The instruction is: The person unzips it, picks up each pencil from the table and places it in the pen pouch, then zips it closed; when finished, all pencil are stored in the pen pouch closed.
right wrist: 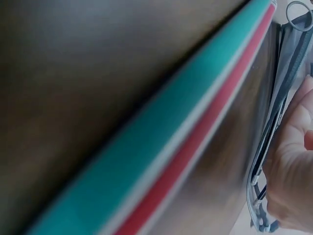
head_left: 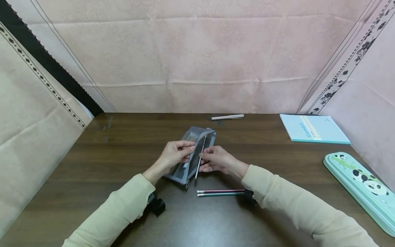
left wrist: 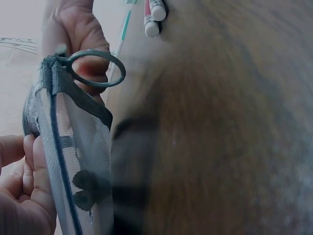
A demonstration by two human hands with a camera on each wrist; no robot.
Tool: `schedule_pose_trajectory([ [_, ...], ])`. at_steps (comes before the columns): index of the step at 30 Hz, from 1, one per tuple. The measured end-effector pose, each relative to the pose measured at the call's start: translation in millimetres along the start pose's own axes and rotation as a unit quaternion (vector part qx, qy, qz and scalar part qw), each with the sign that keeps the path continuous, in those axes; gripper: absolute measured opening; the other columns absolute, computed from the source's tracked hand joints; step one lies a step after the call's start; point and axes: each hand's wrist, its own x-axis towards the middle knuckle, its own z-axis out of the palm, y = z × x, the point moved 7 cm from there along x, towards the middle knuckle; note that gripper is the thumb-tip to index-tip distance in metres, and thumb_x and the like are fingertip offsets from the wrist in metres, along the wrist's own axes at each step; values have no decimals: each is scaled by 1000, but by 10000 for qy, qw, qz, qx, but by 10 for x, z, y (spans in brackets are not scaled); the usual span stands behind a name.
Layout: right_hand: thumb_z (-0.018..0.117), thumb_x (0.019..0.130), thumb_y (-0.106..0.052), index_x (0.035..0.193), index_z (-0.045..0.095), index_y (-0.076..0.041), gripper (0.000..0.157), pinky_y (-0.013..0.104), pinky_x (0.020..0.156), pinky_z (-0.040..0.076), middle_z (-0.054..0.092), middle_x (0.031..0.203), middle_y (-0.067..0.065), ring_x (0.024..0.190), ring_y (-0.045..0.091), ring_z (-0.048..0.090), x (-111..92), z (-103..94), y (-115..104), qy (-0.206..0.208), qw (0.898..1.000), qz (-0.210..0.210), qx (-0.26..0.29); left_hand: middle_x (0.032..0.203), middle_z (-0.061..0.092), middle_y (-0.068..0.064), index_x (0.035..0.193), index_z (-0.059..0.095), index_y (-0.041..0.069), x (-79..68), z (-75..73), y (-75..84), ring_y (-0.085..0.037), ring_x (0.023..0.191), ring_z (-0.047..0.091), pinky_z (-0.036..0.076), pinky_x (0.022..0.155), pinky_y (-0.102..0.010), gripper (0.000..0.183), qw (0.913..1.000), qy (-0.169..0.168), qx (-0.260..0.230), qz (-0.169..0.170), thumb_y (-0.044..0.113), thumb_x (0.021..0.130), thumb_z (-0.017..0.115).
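Note:
A grey mesh zippered pencil case [head_left: 202, 132] lies slanted in mid-table, its top parted. My left hand [head_left: 173, 155] pinches the case's left edge between thumb and fingers. At its near end hangs a zipper ring [left wrist: 98, 68], large in the left wrist view. A slim pale pencil [head_left: 199, 167] slants along the opening, and my right hand [head_left: 217, 159] pinches it from the right. Dark round shapes [left wrist: 84, 188] show through the mesh. Just nearer than the right hand, two pencils, one teal [right wrist: 146, 132] and one red [right wrist: 195, 142], lie side by side, partly behind the wrist camera.
A white pen [head_left: 227, 117] lies by the table's back edge. At the back right is a light blue notebook [head_left: 318, 128]. A mint green panda pencil box [head_left: 361, 188] sits along the right side. Pale cloth [head_left: 197, 61] hangs behind the table.

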Motion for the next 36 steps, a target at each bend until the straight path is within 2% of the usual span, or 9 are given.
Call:
schedule_pose_trajectory([
  [6,45,99,-8,116,45,6,22,23,61,56,58,80,9,62,14,67,76,82,1,84,9998,102,164,89,66,-5,120,63,3,-13,10,-2,-8,63,58,54,62,-21,29,10000,-81,-23,-2,13,93,60],
  [9,45,99,-7,122,42,8,28,23,63,56,59,84,10,64,15,67,56,101,-7,55,9994,139,316,94,67,-9,121,62,2,-13,18,5,-7,64,59,54,63,-21,30,9999,-134,-49,17,13,93,60],
  [12,45,99,-7,129,39,9,34,24,65,56,60,90,12,68,15,68,-6,101,-10,9,9993,155,346,92,66,-8,121,62,3,-13,19,5,-7,65,59,54,63,-21,30,9999,-153,-33,10,14,93,60],
  [17,47,98,-7,129,39,9,36,26,69,56,60,93,12,72,13,67,-163,28,-29,-176,9998,-127,-10,80,61,1,119,63,2,-21,16,-17,-7,63,56,53,62,-21,30,9999,-133,-110,-7,14,92,61],
  [23,53,95,-5,122,47,12,32,24,73,55,62,95,10,80,12,62,-314,-228,-27,-475,9954,-566,-610,76,60,3,119,63,-1,9,28,-34,-6,61,56,53,61,-20,31,9997,-151,-175,55,13,92,62],
  [28,59,92,-5,116,55,11,29,29,80,54,64,97,8,86,14,61,-442,-410,77,-1028,9840,-597,-1327,78,61,2,119,63,1,11,21,-42,-6,62,56,53,62,-20,30,9998,-167,-104,19,14,92,62],
  [32,62,90,-5,111,60,9,26,29,78,54,66,94,7,82,13,59,-502,-449,161,-1463,9669,-732,-1961,79,62,2,120,62,0,10,21,-38,-7,62,56,54,63,-21,31,9997,-213,-77,54,14,92,61],
  [36,64,88,-6,106,65,3,21,24,74,51,66,90,6,79,13,57,-522,-430,195,-1651,9466,-1041,-2566,79,61,1,120,63,2,7,22,-34,-7,62,56,54,62,-21,30,9998,-199,-35,40,14,93,61],
])
